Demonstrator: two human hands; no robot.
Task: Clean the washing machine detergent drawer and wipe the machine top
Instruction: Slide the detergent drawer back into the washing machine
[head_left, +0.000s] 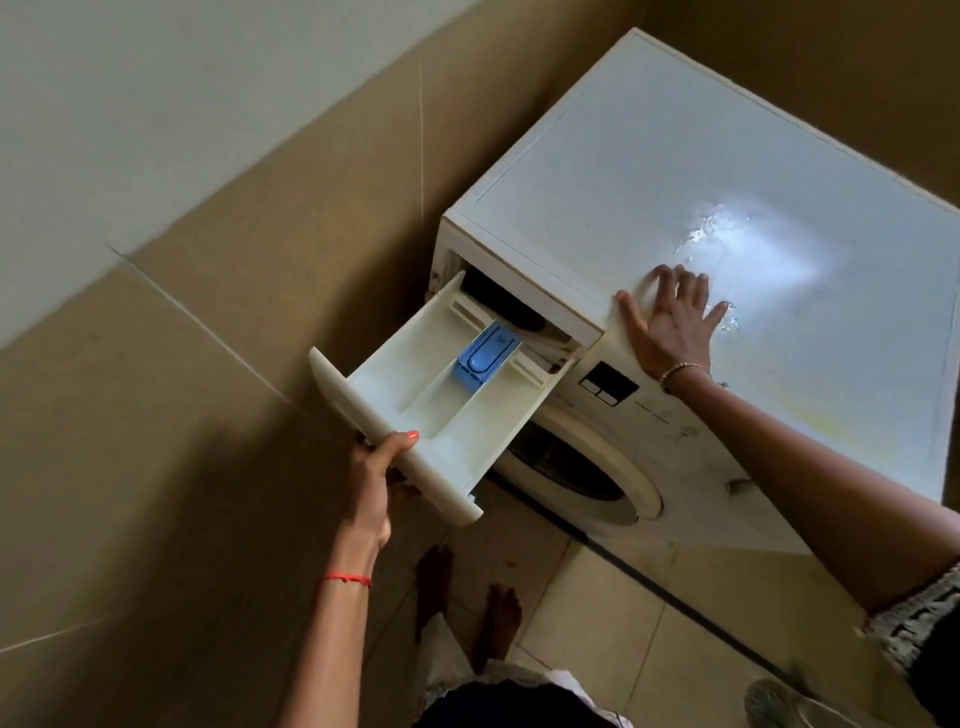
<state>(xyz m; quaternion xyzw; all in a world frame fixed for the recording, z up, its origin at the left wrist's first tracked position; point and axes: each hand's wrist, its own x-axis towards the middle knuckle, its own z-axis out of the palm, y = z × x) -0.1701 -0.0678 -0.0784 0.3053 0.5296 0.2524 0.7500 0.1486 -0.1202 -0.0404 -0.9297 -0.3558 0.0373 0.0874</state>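
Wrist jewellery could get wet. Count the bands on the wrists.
2. A red thread on the left wrist, behind the left hand gripping the drawer front; a beaded bracelet on the right wrist, behind the right hand flat on the machine top. None looks hidden.

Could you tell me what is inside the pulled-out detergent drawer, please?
In the detergent drawer, a blue insert sits in the middle section; the compartments beside it look empty. The drawer's rear is hidden inside the washing machine.
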